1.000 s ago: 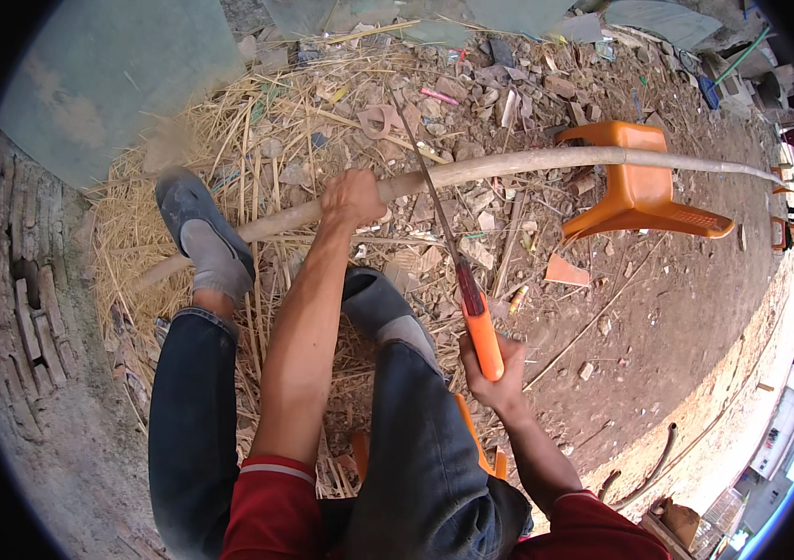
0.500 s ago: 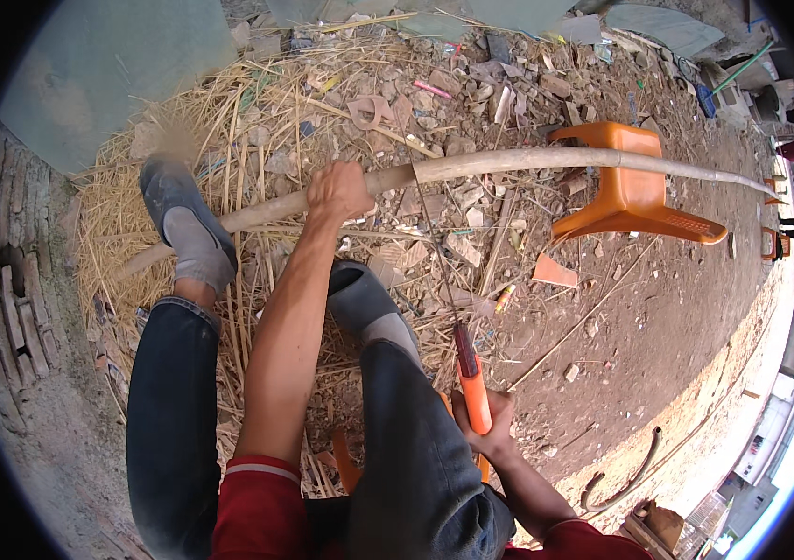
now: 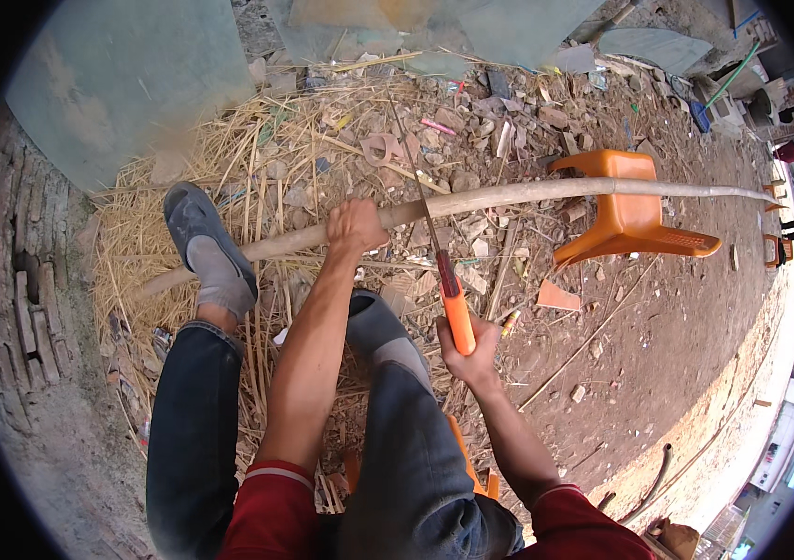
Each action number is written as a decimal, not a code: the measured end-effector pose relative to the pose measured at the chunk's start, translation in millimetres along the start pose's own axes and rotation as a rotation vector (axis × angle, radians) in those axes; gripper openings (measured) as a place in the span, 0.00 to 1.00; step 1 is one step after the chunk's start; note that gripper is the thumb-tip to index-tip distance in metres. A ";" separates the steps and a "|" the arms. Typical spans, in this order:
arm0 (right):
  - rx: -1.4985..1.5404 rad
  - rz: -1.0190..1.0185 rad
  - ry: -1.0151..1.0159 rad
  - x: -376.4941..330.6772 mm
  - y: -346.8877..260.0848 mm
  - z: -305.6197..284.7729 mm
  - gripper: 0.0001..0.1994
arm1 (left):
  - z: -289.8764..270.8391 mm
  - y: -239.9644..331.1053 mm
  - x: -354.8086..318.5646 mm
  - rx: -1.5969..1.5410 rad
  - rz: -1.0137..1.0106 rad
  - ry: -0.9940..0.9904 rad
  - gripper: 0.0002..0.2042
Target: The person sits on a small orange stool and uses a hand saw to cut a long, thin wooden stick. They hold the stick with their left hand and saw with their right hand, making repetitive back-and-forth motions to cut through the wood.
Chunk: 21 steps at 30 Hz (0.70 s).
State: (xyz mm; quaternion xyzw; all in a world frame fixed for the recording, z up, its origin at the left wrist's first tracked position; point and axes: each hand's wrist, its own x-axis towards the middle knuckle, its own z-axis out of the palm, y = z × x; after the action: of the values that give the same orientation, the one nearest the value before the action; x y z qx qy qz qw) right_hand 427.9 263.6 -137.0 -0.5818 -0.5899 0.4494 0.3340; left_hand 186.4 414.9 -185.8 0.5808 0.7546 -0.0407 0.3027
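A long, slightly curved wooden pole [image 3: 518, 194] lies across the view from left to right. My left hand [image 3: 357, 227] is closed around it, knuckles up. Just right of that hand, the thin blade of a handsaw [image 3: 447, 271] crosses the pole, its tip reaching past the far side. My right hand [image 3: 474, 351] grips the saw's orange handle on the near side. My left shoe [image 3: 208, 229] presses on the pole's left part. Farther right, the pole rests across an orange plastic stool [image 3: 638, 213] tipped on its side.
Straw [image 3: 159, 257] and broken rubble spread under and beyond the pole. A rough wall [image 3: 33, 327] stands on the left, grey-green sheets [image 3: 135, 84] at the far left. My right shoe [image 3: 378, 327] is near the saw. A curved stick [image 3: 653, 481] lies at lower right.
My right hand has pushed the saw away from me, so much more of the blade now extends beyond the pole. My left hand keeps its grip on the pole.
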 end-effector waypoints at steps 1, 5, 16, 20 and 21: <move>-0.085 0.032 -0.036 14.8 -18.3 11.6 0.11 | -2.8 -8.1 1.6 -0.006 -0.005 0.006 0.17; -0.040 0.024 -0.031 -73.9 -28.4 -24.5 0.09 | -14.7 -24.6 9.5 0.002 -0.040 -0.022 0.17; -0.088 0.182 -0.172 -46.2 -37.2 -27.9 0.09 | -4.0 -33.4 -2.4 0.009 -0.019 -0.041 0.17; -0.027 0.081 -0.167 -109.3 -27.1 -51.3 0.04 | 0.3 -16.9 9.6 0.011 -0.022 -0.041 0.18; -0.033 0.121 -0.197 -82.3 -26.2 -48.6 0.05 | 9.0 -24.9 -0.4 0.002 -0.060 -0.053 0.19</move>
State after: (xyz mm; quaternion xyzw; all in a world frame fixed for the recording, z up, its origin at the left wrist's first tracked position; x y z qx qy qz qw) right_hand 470.6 191.4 -84.2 -0.5749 -0.5908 0.5139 0.2372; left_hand 167.7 402.9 -200.1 0.5570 0.7633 -0.0655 0.3206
